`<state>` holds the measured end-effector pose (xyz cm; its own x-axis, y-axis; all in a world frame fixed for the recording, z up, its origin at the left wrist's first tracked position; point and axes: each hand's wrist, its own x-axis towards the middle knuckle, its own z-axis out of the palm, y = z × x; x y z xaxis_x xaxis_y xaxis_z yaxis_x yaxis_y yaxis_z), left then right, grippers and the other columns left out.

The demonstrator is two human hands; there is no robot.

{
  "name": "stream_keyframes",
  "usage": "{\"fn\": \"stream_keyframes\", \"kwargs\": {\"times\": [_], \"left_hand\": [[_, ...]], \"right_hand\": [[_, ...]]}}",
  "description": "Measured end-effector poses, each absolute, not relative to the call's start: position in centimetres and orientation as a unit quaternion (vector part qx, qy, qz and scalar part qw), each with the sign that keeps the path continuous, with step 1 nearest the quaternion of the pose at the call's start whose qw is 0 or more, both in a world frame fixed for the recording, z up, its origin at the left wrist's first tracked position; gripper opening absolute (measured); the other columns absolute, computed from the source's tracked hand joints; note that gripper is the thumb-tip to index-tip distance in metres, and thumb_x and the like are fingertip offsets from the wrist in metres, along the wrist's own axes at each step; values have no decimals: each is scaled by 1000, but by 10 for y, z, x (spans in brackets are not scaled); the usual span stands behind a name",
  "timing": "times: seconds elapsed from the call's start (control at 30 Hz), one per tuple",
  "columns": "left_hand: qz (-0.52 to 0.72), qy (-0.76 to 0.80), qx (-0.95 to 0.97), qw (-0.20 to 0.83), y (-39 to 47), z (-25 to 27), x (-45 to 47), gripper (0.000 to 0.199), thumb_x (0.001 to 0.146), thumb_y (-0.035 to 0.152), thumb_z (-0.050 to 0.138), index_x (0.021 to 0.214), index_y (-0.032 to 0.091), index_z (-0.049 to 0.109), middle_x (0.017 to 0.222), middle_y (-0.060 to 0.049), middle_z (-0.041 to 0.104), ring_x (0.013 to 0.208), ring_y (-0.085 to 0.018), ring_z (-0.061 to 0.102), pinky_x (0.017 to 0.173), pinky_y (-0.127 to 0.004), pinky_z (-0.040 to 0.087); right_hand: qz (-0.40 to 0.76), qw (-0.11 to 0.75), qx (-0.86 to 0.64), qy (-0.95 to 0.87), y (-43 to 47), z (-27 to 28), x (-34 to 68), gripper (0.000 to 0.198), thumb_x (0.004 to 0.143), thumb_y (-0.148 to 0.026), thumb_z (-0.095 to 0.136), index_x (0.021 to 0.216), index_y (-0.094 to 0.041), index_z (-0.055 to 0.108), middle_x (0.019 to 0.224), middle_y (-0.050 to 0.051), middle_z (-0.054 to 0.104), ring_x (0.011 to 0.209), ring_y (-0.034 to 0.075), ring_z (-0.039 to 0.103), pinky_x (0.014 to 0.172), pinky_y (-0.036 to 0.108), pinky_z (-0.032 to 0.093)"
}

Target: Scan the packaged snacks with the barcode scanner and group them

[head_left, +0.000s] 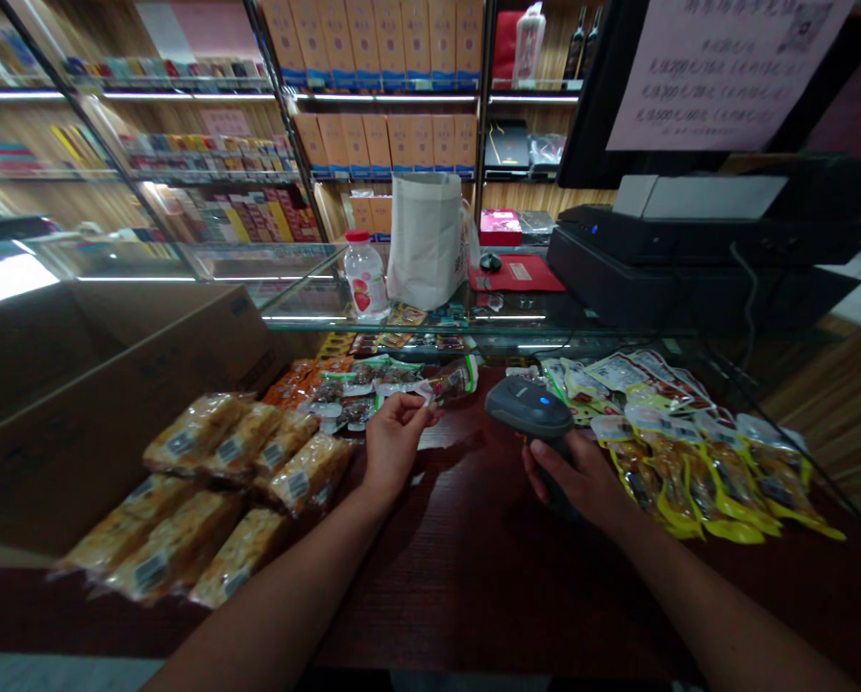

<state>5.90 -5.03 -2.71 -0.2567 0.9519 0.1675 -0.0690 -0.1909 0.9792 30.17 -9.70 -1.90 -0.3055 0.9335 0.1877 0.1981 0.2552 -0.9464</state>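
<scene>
My right hand [581, 476] is wrapped round the handle of a grey barcode scanner [528, 406], whose blue light is lit. Its head points left across the dark wooden counter [445, 577]. With thumb and fingers pinched, my left hand [396, 437] grips the near end of a small clear snack packet [454, 381] with green edging. Beyond that hand lie several similar green-edged packets [362, 384] and orange packets [305, 380]. To the right of the scanner are yellow-edged vacuum packs [690, 471] and flat white-and-green pouches [589, 384].
Wrapped pastry blocks [178, 538] are stacked at left, beside an open cardboard box [113, 394]. A glass display ledge [307, 308] carries a strawberry-labelled bottle [365, 279] and a white bag [427, 240]. A monitor [589, 106] and black till [639, 279] stand at right, with a hanging cable.
</scene>
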Motion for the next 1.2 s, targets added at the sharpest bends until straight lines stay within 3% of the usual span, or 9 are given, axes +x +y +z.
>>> {"fn": "stream_keyframes", "kwargs": {"times": [0.37, 0.53, 0.67, 0.8, 0.97, 1.2], "left_hand": [[616, 501, 474, 381, -52, -26, 58, 18, 72, 27, 74, 75, 20, 58, 70, 0, 72, 74, -20, 74, 72, -29, 56], [627, 493, 455, 395, -50, -32, 59, 25, 69, 30, 78, 77, 18, 57, 69, 1, 70, 71, -18, 73, 70, -27, 56], [619, 477, 411, 470, -48, -37, 67, 32, 66, 30, 83, 77, 16, 57, 72, 1, 70, 72, -16, 73, 73, -26, 58], [573, 460, 329, 593, -36, -34, 89, 28, 71, 15, 82, 74, 15, 54, 68, 0, 67, 70, -15, 73, 73, -25, 61], [534, 452, 279, 658, -5, -22, 133, 19, 81, 3, 69, 70, 12, 56, 71, -6, 68, 68, -13, 72, 76, -23, 61], [506, 449, 282, 680, 25, -27, 181, 15, 85, 5, 62, 71, 11, 59, 65, -5, 67, 66, -15, 70, 72, -24, 60]], "right_hand": [[450, 403, -422, -676, -98, -20, 304, 36, 96, -55, 51, 89, -20, 56, 57, -3, 60, 47, 13, 54, 50, 26, 43], [538, 451, -398, -590, -94, -14, 305, 39, 90, -59, 58, 92, -20, 59, 64, -3, 61, 41, 11, 51, 42, 24, 39], [586, 542, -347, -492, -83, -7, 316, 47, 84, -65, 61, 101, -20, 61, 67, -3, 59, 40, 10, 48, 38, 23, 36], [597, 605, -324, -415, -73, -1, 327, 49, 79, -69, 62, 96, -23, 60, 66, -4, 55, 40, 9, 42, 38, 22, 33], [585, 622, -333, -400, -69, 0, 330, 48, 76, -68, 64, 93, -23, 59, 64, -5, 52, 40, 10, 40, 38, 24, 32], [597, 623, -326, -386, -65, -5, 329, 45, 78, -66, 65, 88, -22, 58, 64, -5, 54, 40, 8, 42, 39, 22, 33]]}}
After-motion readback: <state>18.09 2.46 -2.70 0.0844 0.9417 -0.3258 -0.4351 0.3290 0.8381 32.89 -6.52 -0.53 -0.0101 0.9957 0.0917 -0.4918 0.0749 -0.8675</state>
